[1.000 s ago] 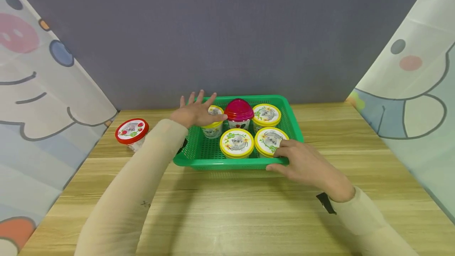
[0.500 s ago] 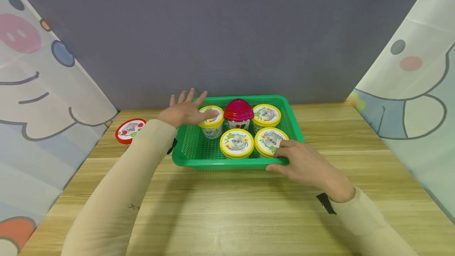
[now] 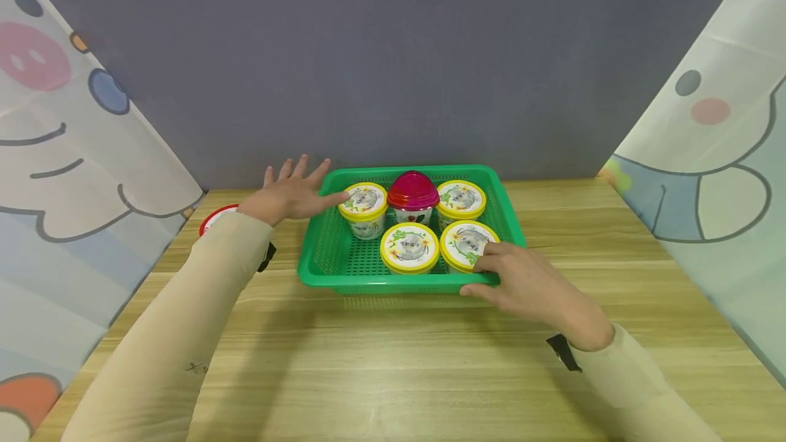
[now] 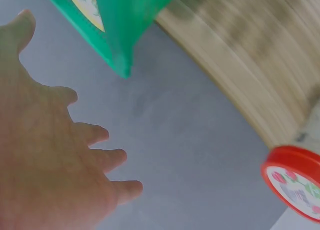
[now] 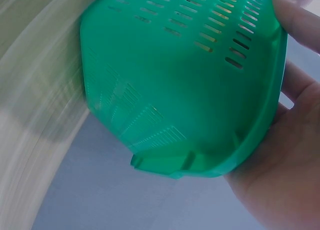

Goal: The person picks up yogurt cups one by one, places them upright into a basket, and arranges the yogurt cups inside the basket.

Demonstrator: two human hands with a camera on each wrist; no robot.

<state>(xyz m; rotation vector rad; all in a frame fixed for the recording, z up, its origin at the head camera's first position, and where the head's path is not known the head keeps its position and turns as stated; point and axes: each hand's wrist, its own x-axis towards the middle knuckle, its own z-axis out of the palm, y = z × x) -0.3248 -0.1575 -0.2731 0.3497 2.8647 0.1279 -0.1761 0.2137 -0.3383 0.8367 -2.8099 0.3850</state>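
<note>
A green plastic basket (image 3: 393, 283) holds several tubs: yellow-lidded ones such as the front tub (image 3: 409, 248), plus one with a domed magenta lid (image 3: 413, 192). My right hand (image 3: 534, 288) grips the basket's front rim near the right corner, thumb outside and fingers over the edge beside a yellow-lidded tub (image 3: 463, 241). In the right wrist view that hand (image 5: 295, 140) curls round the rim. My left hand (image 3: 287, 195), fingers spread, hovers by the basket's back left corner. Its thumb tip overlaps the edge of the back left tub (image 3: 365, 202) in the head view.
A red-lidded tub (image 4: 295, 182) stands on the wooden table (image 3: 393, 374) left of the basket, mostly hidden behind the left forearm in the head view. A grey panel (image 3: 393, 60) rises behind the table, with cartoon-printed sheets (image 3: 706, 128) at the sides.
My left hand has moved left from above the back left tub, uncovering its yellow lid. The left forearm now hides more of the red-lidded tub. My right hand stays on the rim.
</note>
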